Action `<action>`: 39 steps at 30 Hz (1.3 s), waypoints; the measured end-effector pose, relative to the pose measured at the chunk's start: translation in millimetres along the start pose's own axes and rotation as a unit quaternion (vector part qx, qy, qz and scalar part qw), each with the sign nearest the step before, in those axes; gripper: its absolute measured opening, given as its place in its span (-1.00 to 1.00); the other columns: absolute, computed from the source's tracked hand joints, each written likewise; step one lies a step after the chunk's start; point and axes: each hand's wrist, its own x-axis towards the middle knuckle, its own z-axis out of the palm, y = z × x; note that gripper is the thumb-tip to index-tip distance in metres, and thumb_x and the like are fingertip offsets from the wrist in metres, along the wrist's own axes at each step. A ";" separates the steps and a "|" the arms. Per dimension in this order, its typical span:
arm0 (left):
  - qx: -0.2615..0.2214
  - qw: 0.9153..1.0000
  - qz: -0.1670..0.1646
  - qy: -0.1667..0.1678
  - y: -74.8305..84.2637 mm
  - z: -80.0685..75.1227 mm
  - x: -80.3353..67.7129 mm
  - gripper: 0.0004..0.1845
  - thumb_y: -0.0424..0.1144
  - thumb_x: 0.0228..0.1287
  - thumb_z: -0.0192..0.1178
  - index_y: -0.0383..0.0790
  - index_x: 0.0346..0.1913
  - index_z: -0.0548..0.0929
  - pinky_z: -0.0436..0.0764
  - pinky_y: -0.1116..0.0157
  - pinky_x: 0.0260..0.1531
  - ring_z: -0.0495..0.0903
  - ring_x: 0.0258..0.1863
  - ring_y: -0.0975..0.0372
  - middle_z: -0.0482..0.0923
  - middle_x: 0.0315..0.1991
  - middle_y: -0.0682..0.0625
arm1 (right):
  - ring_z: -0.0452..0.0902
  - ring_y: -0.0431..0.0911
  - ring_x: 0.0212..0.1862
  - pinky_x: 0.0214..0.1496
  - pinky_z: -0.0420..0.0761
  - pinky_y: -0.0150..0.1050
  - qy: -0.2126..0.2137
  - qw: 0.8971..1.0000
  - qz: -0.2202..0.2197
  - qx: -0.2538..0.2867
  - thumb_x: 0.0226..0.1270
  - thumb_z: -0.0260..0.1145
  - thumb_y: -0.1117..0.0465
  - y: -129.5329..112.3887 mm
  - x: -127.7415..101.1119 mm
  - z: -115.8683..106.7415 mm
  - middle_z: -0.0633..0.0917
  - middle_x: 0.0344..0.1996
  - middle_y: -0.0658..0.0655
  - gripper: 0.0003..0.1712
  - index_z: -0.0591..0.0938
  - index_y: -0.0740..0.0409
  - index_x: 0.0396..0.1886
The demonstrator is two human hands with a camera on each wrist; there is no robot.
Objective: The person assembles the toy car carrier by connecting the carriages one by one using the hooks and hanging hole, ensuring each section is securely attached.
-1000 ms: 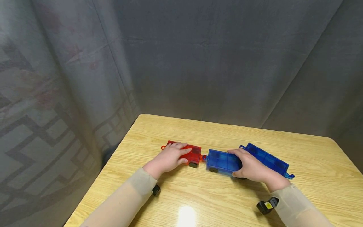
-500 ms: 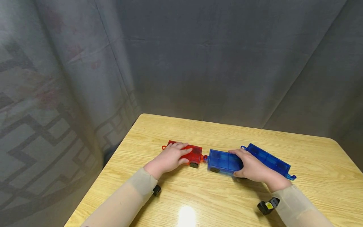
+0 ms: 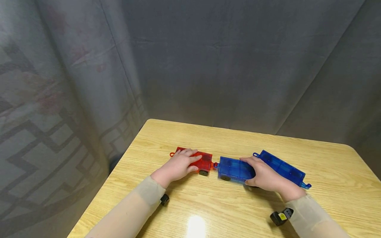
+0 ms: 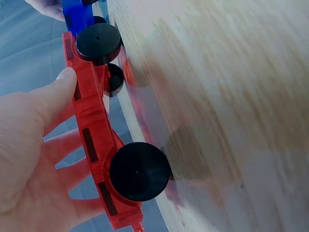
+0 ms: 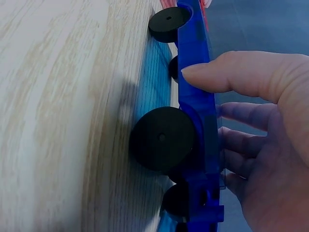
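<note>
Our left hand (image 3: 178, 166) grips the red car (image 3: 202, 161) and our right hand (image 3: 263, 176) grips the blue car (image 3: 233, 168), nose to nose on the table (image 3: 208, 205). If we push crooked, their little hooks may miss and slip apart.

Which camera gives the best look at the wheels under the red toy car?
The left wrist view: two black wheels of the red car fill the frame from the side, with the left hand gripping the car. The head view shows only one small wheel under it. The right wrist view shows just a red sliver beyond the blue car.
</note>
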 end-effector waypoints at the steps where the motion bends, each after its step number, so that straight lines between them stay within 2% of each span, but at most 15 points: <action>1: 0.001 1.000 0.001 0.000 0.1 -0.1 0.1 -0.44 0.10 0.21 0.03 0.07 0.27 0.33 0.06 -0.08 0.15 0.09 0.27 0.06 0.14 0.31 -0.01 | 0.13 0.25 0.19 0.03 0.25 0.23 0.001 1.000 0.000 -0.002 -0.21 0.51 0.18 0.0 -0.5 0.1 0.34 0.15 0.28 -0.08 0.33 0.14 0.24; 10: 0.004 1.000 0.004 0.001 1.6 -0.6 1.2 -0.45 0.11 0.22 0.02 0.08 0.27 0.33 0.06 -0.09 0.15 0.08 0.27 0.06 0.15 0.30 0.00 | 0.18 0.21 0.15 0.03 0.26 0.21 0.012 1.000 -0.006 -0.018 -0.21 0.51 0.14 2.2 -3.5 1.1 0.41 0.10 0.23 -0.09 0.35 0.16 0.24; 19: 0.003 1.000 0.006 0.004 1.9 -1.3 1.7 -0.44 0.11 0.21 0.03 0.06 0.27 0.33 0.06 -0.10 0.14 0.10 0.27 0.09 0.15 0.30 0.00 | 0.05 0.31 0.21 0.09 0.07 0.30 0.008 1.000 -0.008 -0.010 -0.19 0.50 0.16 3.9 -3.7 1.3 0.41 0.10 0.27 -0.09 0.34 0.18 0.24; 25: -0.005 1.000 0.014 0.007 1.9 -0.9 2.0 -0.44 0.10 0.20 0.05 0.04 0.26 0.34 0.06 -0.13 0.12 0.11 0.26 0.09 0.16 0.29 -0.01 | 0.04 0.30 0.22 0.07 0.10 0.30 0.009 1.000 -0.008 -0.002 -0.19 0.50 0.15 4.5 -5.1 1.8 0.38 0.13 0.27 -0.08 0.33 0.16 0.25; 29: -0.003 1.000 0.015 0.009 1.0 0.1 1.7 -0.44 0.10 0.20 0.05 0.05 0.26 0.35 0.07 -0.13 0.12 0.12 0.26 0.10 0.17 0.29 -0.01 | -0.03 0.26 0.25 0.06 0.08 0.33 0.000 1.000 -0.002 0.012 -0.18 0.50 0.00 5.7 -6.9 -1.0 0.27 0.22 0.26 -0.01 0.26 0.04 0.31; 33: -0.004 1.000 0.011 0.010 0.0 1.1 1.5 -0.44 0.11 0.20 0.05 0.07 0.27 0.34 0.06 -0.12 0.13 0.11 0.26 0.12 0.17 0.29 0.00 | -0.18 0.25 0.31 0.10 -0.07 0.35 -0.006 0.999 0.004 0.045 -0.15 0.44 -0.15 8.2 -11.3 -12.2 0.14 0.31 0.21 0.05 0.14 -0.12 0.36; 39: -0.013 1.000 0.002 0.002 -0.1 -0.2 0.5 -0.43 0.10 0.20 0.05 0.08 0.28 0.32 0.03 -0.10 0.15 0.11 0.26 0.11 0.18 0.28 -0.01 | -0.26 0.23 0.32 0.05 -0.01 0.35 0.014 0.997 0.017 0.071 -0.08 0.36 -0.20 18.4 -23.4 -35.3 0.03 0.34 0.19 0.03 0.04 -0.25 0.37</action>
